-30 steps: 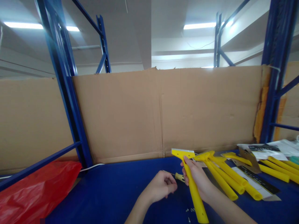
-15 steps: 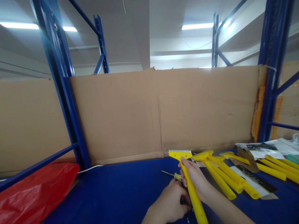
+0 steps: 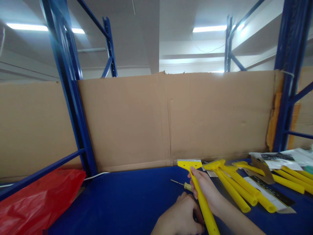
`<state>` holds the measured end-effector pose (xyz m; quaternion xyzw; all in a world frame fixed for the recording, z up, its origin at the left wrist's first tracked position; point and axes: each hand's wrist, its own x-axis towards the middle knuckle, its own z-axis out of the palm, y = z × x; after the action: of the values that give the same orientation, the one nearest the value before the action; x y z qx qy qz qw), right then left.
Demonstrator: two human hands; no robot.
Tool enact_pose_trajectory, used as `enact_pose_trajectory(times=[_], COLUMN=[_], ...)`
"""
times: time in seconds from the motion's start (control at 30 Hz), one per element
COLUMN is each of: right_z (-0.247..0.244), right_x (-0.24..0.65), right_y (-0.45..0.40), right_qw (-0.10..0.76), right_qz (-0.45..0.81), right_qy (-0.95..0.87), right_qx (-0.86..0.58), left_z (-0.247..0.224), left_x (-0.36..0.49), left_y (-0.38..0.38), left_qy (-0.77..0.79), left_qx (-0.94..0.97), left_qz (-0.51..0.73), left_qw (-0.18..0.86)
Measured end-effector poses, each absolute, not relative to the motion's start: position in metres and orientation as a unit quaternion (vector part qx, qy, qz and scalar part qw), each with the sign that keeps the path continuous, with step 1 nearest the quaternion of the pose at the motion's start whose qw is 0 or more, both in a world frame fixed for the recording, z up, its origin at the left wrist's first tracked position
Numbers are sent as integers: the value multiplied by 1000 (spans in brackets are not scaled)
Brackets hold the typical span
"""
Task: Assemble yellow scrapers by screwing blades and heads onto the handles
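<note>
A yellow scraper (image 3: 201,195) with a wide flat head and a metal edge is held upright in my right hand (image 3: 204,186), whose fingers wrap its neck. Low beside the handle, my left hand (image 3: 181,213) has its fingers curled; what they hold, if anything, is hidden. Just beyond the left hand, a screwdriver (image 3: 187,186) with a pale yellow handle and thin shaft lies on the blue surface (image 3: 127,199).
More yellow scrapers (image 3: 234,189) lie at the right, by black-and-white packaging (image 3: 271,192) and yellow tubes (image 3: 288,183). A red plastic bag (image 3: 44,199) lies at the left. Behind stands a cardboard panel (image 3: 132,120) between blue posts (image 3: 287,81).
The view has shifted slightly, so most things appear a little further right. My left hand has moved slightly down, away from the screwdriver. My right hand still holds the scraper.
</note>
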<state>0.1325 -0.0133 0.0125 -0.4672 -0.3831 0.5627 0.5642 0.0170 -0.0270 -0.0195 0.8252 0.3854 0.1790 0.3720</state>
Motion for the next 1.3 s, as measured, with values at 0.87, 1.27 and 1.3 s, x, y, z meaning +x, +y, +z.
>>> enact_pose_trajectory(times=[0.87, 1.27, 1.3], right_z=[6, 2, 3], right_x=[128, 123, 123], right_y=[-14, -15, -15], right_qw=[495, 473, 472], right_qz=[537, 484, 484], right_qy=[-479, -551, -551], right_qx=[-487, -489, -489], left_z=[-1, 2, 3], left_x=[-14, -7, -6], left_y=[9, 7, 6], left_qy=[438, 389, 382], left_qx=[546, 491, 476], left_qz=[623, 643, 648], left_qw=[349, 440, 456])
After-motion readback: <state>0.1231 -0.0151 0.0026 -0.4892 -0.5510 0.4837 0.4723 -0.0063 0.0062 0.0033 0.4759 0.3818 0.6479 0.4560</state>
